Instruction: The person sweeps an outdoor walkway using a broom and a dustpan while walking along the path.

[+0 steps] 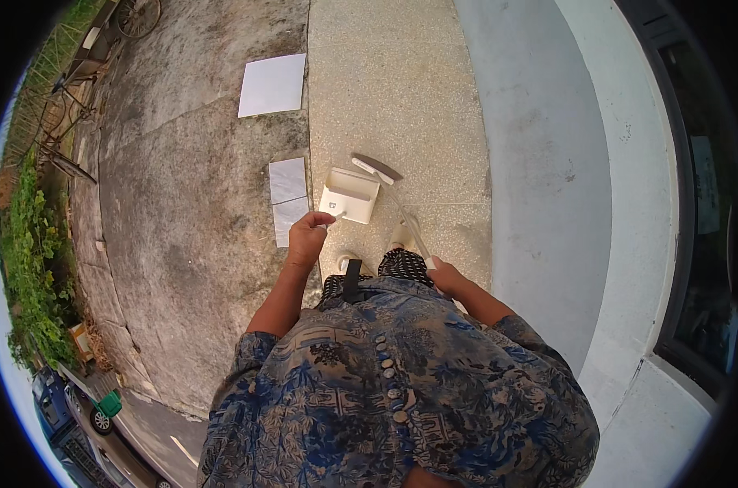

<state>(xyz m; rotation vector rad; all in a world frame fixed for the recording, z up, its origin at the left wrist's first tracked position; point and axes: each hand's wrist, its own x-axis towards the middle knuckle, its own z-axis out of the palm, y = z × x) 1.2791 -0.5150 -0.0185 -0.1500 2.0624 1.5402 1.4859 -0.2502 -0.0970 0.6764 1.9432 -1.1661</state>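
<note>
My left hand (308,238) grips the handle of a cream plastic dustpan (358,210), which is down by the terrazzo strip just ahead of my feet. In my right hand (449,277) is the pale handle of a broom (410,224), slanting forward and to the left. The broom's head, with a white top and dark bristles (381,166), lies just beyond the dustpan's far right corner. Whether the bristles touch the floor I cannot tell. Both shoes are partly visible below the dustpan.
Two grey tiles (288,182) and a larger white panel (272,85) lie on the stained concrete (186,201) at left. A pale wall (539,152) runs along the right, with a dark-framed window (698,201). Bicycles (64,128), plants (36,256) and parked cars (103,427) line the far left.
</note>
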